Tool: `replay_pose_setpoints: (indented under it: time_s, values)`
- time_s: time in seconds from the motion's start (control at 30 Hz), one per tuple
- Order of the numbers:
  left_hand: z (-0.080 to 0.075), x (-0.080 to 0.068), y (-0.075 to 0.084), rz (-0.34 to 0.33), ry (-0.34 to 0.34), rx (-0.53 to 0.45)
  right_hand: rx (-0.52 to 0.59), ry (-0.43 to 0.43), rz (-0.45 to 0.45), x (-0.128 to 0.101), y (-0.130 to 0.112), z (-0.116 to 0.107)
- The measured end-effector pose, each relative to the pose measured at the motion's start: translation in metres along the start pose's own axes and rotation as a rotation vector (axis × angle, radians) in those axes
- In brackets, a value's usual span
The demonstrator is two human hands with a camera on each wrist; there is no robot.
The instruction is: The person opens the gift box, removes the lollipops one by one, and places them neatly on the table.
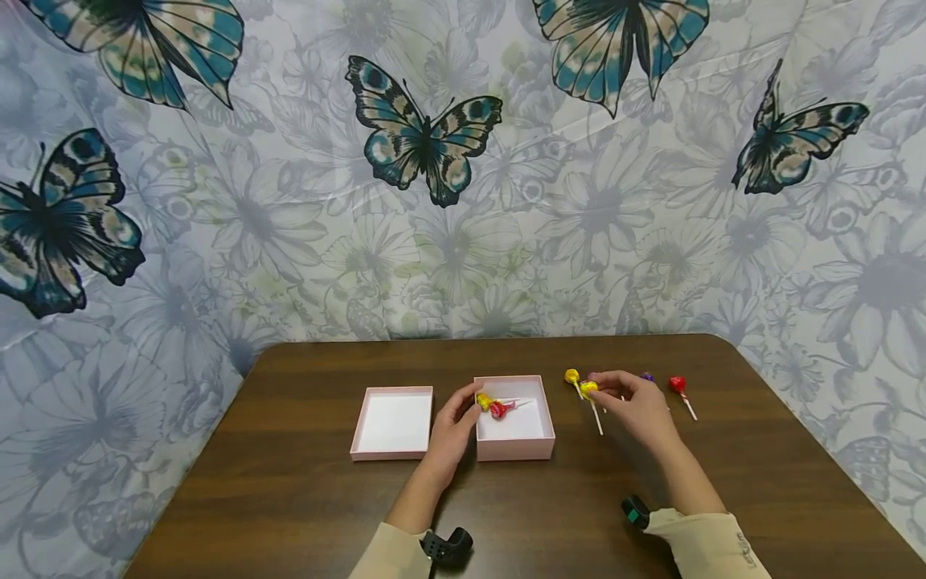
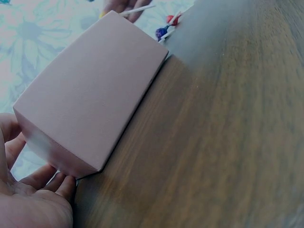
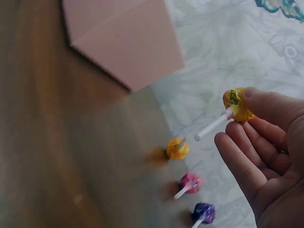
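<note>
Between thumb and fingers my right hand [image 1: 640, 408] pinches a yellow-wrapped lollipop [image 3: 236, 105] by its candy head, the white stick hanging down. It is raised to the right of the pink box [image 1: 514, 450]. My left hand [image 1: 453, 426] rests against the box's left side, thumb near the rim and fingertips low on the wall in the left wrist view. Inside the box lie a yellow lollipop [image 1: 484, 400] and a red lollipop [image 1: 499, 410]. On the table near the right hand are another yellow lollipop [image 1: 572, 376], a pink one [image 3: 191, 183] and a purple one [image 3: 204, 213].
A pink-edged box lid [image 1: 394, 425], white inside, lies left of the box. At the right is a red lollipop [image 1: 678, 384]. The brown wooden table [image 1: 289, 498] meets a butterfly-print cloth [image 1: 463, 265] at its back edge.
</note>
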State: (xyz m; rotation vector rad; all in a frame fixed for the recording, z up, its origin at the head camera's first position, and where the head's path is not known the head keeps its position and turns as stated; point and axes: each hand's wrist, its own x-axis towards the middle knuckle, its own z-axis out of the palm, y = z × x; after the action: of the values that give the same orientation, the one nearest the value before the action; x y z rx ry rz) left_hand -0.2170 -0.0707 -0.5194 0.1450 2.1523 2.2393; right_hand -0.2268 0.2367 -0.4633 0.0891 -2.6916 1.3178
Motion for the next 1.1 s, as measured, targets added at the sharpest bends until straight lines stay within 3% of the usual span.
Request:
replay_pose_setpoints:
  time_s: [0.5,0.77,1.1]
  values:
    - [-0.001,0.0,0.0,-0.009,0.002,0.007,-0.023,0.014,0.09,-0.011,0.016,0.016]
    - [-0.001,0.002,0.003,-0.005,0.009,0.003,0.022,-0.018,0.142,-0.013,0.024,0.022]
    - [-0.001,0.001,0.002,-0.01,0.012,0.001,-0.071,0.013,0.145,-0.016,0.035,0.027]
